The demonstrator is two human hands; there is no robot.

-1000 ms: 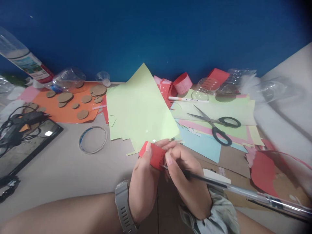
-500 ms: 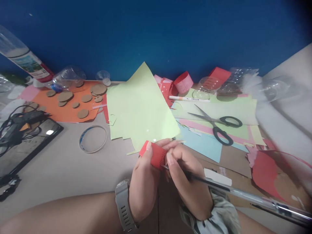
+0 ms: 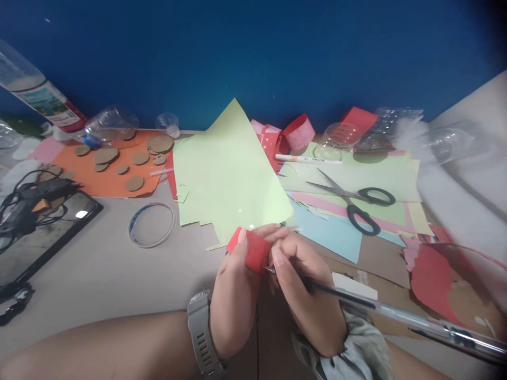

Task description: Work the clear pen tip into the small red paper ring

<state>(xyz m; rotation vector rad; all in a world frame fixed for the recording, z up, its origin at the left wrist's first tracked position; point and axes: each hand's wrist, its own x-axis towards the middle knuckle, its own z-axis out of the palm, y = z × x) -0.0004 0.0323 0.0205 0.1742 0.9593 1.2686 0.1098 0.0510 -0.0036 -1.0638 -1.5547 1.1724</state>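
A small piece of red paper (image 3: 253, 252) with dark marks along its right edge is pinched in my left hand (image 3: 236, 290), thumb on top. My right hand (image 3: 304, 279) is closed around a long clear pen (image 3: 396, 312), whose tip touches the marked edge of the red paper. Both hands nearly meet at the front edge of a big light green sheet (image 3: 229, 174). Some fingers of each hand are hidden behind the paper and the pen.
Black-handled scissors (image 3: 350, 196) lie open on coloured papers at the right. At the left are a tape ring (image 3: 151, 225), a phone (image 3: 43, 232) with cables, and cardboard discs on orange paper (image 3: 95, 182). Plastic bottles (image 3: 43, 89) and cups stand or lie along the blue wall.
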